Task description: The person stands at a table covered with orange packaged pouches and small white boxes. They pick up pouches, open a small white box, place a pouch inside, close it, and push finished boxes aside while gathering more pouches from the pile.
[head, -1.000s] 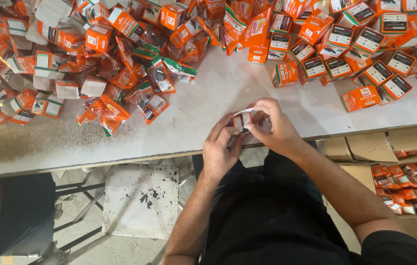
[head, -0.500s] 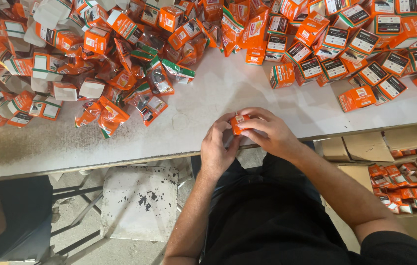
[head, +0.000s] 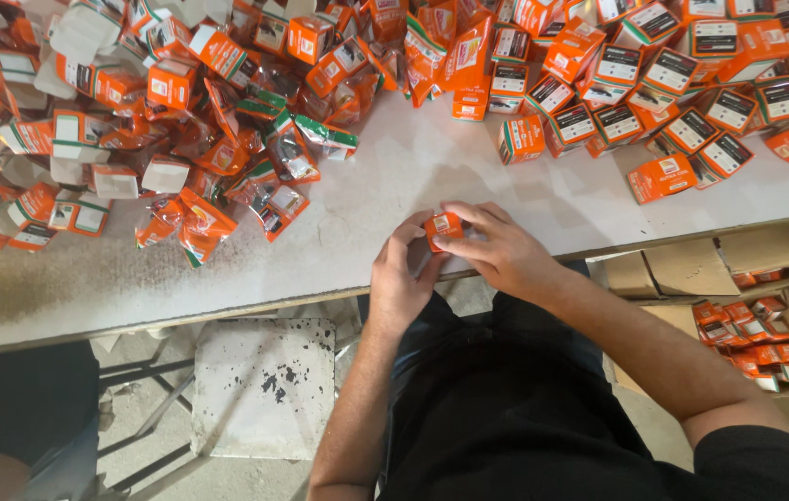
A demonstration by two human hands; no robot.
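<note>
While both hands meet at the near edge of the white table (head: 367, 250), a small orange carton (head: 445, 226) sits pinched between them. Left hand (head: 401, 278): fingers curled up against its side. Right hand (head: 497, 249): fingers closed over its top. Heaped orange cartons (head: 172, 83) lie well beyond.

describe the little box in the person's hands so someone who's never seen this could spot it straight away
Start at the white table, whose far side is heaped with orange boxes and packets. At its near edge, left hand and right hand meet around one small orange box. It alone is pinched between fingers, apart from the heaps.
</note>
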